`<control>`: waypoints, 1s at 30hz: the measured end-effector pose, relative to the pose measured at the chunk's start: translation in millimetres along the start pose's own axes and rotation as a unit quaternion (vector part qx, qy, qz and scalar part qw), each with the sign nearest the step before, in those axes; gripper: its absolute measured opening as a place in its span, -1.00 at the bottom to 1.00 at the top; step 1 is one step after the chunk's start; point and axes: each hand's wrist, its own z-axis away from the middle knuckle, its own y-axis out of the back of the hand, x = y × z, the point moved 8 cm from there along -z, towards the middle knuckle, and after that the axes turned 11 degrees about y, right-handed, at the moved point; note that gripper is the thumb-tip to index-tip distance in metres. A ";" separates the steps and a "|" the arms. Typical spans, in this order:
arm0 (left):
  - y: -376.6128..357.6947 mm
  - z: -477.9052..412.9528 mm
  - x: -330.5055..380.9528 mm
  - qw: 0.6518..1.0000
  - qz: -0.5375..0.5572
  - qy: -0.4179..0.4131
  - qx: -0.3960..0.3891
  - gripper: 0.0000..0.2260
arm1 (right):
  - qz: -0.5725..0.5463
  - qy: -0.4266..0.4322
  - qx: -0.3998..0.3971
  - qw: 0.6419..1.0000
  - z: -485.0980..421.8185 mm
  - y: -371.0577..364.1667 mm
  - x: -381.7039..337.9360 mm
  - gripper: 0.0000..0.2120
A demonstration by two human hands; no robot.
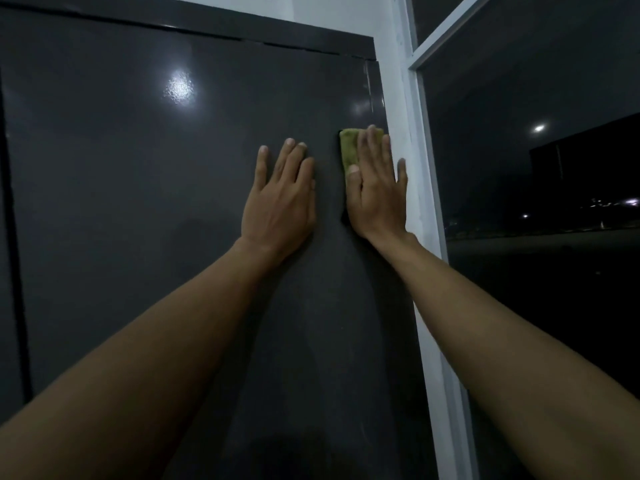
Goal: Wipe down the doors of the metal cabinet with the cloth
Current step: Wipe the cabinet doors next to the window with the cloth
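Cloth [348, 147], olive-green and folded small. Lies flat against the dark grey cabinet door [138, 202], high up and just beside the door's right edge. Pinned there under the right hand [377, 199]: fingers straight and slightly spread over the cloth's upper part, thumb laid along its left side, nothing curled round it. Shows only as a strip of green above and to the left of the fingers. Little finger crosses in front of the white frame [414, 168] next to the cabinet; cannot tell whether touching it.

Left hand [280, 202] flat on the bare door, palm down, fingers straight and close together, holding nothing. Sits just left of the right hand, at about the same height, with a narrow gap of door between them. Both bare forearms reach up from the lower corners.

Bright light reflection [179, 87] on the door's glossy upper part. Dark window glass [536, 237] right of the white frame, with small lights showing in it.
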 end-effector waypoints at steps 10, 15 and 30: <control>5.3 21.3 -3.8 1.000 -0.012 -0.009 -0.005 -0.69 | 0.012 0.096 -0.046 0.994 21.7 4.4 5.9 -0.48; 2.3 27.7 -1.2 0.999 -0.023 -0.025 -0.011 -0.69 | 0.020 0.093 -0.043 0.995 39.2 -0.4 -9.5 -0.48; -0.2 60.5 2.8 0.998 -0.022 -0.047 -0.018 -0.69 | 0.049 0.219 -0.106 0.969 81.1 -2.4 -28.0 -0.50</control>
